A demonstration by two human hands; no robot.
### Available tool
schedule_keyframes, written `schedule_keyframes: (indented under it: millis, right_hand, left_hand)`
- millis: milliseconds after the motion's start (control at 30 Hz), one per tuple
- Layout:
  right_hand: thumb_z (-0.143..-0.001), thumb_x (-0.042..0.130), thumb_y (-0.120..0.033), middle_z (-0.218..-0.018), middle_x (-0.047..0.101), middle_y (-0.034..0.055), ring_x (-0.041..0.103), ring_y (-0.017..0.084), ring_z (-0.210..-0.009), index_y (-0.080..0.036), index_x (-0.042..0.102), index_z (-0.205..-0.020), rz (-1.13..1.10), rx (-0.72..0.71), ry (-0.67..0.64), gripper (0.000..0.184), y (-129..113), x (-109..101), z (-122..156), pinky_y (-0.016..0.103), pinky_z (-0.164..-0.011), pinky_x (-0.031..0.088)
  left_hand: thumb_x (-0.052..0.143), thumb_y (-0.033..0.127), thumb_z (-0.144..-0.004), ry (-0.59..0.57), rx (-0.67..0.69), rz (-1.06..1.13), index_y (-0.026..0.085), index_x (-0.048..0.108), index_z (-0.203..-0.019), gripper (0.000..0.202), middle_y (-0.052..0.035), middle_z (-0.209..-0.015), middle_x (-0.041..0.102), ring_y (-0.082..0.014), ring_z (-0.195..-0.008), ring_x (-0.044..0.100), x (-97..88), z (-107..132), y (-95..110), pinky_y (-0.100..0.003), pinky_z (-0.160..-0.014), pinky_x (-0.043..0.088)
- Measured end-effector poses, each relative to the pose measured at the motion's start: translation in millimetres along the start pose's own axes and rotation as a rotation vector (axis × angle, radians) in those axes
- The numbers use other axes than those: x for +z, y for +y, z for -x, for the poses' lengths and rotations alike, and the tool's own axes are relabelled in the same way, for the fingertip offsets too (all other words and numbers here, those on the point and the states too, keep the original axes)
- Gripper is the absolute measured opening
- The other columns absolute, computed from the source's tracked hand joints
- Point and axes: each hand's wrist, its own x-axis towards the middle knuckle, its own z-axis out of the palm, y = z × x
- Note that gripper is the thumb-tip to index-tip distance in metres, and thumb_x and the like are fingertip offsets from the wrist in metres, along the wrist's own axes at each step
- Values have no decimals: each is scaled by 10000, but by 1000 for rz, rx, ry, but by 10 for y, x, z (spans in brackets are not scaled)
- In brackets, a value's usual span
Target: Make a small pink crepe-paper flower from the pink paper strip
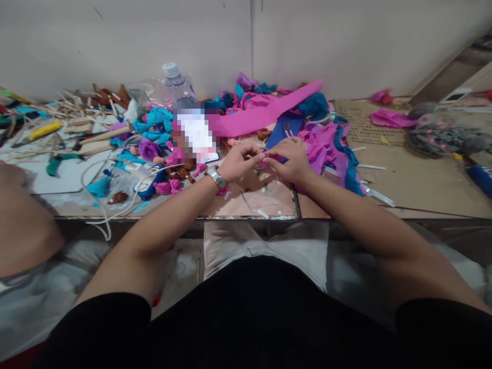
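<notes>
Black short-sleeved shirt (269, 318) cloth fills the bottom, with pale trousers (230, 246) showing between it and the table's near edge. Both bare hands meet over the middle of the pinkish table (251, 197), between its near and far edges. The left hand (243, 161), a silver metal-band watch (217, 177) on its wrist, has thumb and index finger closed in a pinch; the right hand (290, 158) has its fingers curled in, tips against the left's. Between them sits a small pink scrap (265, 164), mostly hidden by the fingers, seemingly pinched by both.

Just beyond the right hand lies a flat dark-blue sheet (280, 137), under a long, bright-pink paper strip (265, 114) slanting toward the far edge. A phone with a lit screen (198, 134) lies left of the hands; behind it, near the far edge, stands a clear plastic bottle with a white cap (179, 87). Brown printed cardboard (384, 169) covers the table's right part. Another person's bare arm (26, 225) reaches in at the near left corner.
</notes>
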Motion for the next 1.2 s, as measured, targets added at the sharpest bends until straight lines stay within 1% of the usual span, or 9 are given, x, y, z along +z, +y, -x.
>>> schedule_keyframes:
  millis: [100,300,467,567,733,867,1033,1133,1200]
  right_hand:
    - [-1106,449,-761,-967,844,63,701,276,-967,-275,869,-1040,-6,-3,27,646,-10,-7,-7,521,-1038,397]
    - [-1082,529,-748,-962,844,67,715,284,-976,-267,854,-996,-12,34,50,587,-22,-28,-10,515,-1032,414]
    - [-1067,557,-759,-965,840,64,717,285,-979,-265,843,-983,-24,46,59,576,-16,-21,-3,522,-1065,410]
    - [-1055,590,-749,-978,836,65,710,293,-997,-266,841,-984,-13,54,58,549,-4,-11,3,532,-1091,407]
    - [-1041,624,-734,-965,826,70,712,304,-987,-265,831,-954,4,70,43,520,0,-13,4,550,-1095,416]
    - [-1035,625,-747,-963,830,72,719,314,-994,-267,826,-944,13,81,37,529,-21,-31,-3,566,-1099,423]
    - [-1045,602,-761,-1013,847,83,730,311,-1004,-271,841,-1042,18,75,33,545,-41,-62,-10,551,-1101,439]
    - [-1038,605,-771,-1045,846,89,734,309,-998,-267,840,-1129,-1,54,31,564,-33,-63,-11,532,-1080,457]
    - [-1029,614,-777,-1034,842,86,732,303,-982,-261,838,-1141,-17,46,42,574,-20,-56,-11,518,-1063,468]
  left_hand:
    - [791,771,-894,13,30,-11,167,734,-904,607,-57,-871,711,-138,-733,600,-1,-11,1,-275,-662,473]
    - [792,782,-887,-6,26,11,170,735,-960,618,-63,-900,726,-150,-745,639,10,-12,-29,-280,-663,514]
    - [828,685,-895,-10,22,29,165,753,-987,533,-61,-914,735,-146,-762,648,8,-5,-42,-280,-691,526]
    - [818,660,-909,-2,30,33,167,753,-982,502,-65,-922,742,-148,-772,647,10,-7,-40,-285,-709,532]
    - [800,701,-909,16,30,46,174,743,-968,533,-74,-938,746,-162,-815,657,24,-10,-36,-298,-749,547]
    - [807,718,-896,10,21,43,178,742,-965,548,-76,-928,744,-171,-823,661,20,-16,-12,-302,-749,549]
    - [813,651,-909,-9,33,14,175,762,-978,484,-79,-952,756,-165,-832,661,2,-16,9,-288,-748,543]
    - [784,664,-928,-15,29,-12,170,790,-973,496,-92,-960,776,-174,-842,668,3,-11,-6,-295,-754,539]
    - [767,685,-936,-13,33,-19,168,807,-971,520,-101,-971,791,-182,-850,677,4,-8,-16,-303,-765,542]
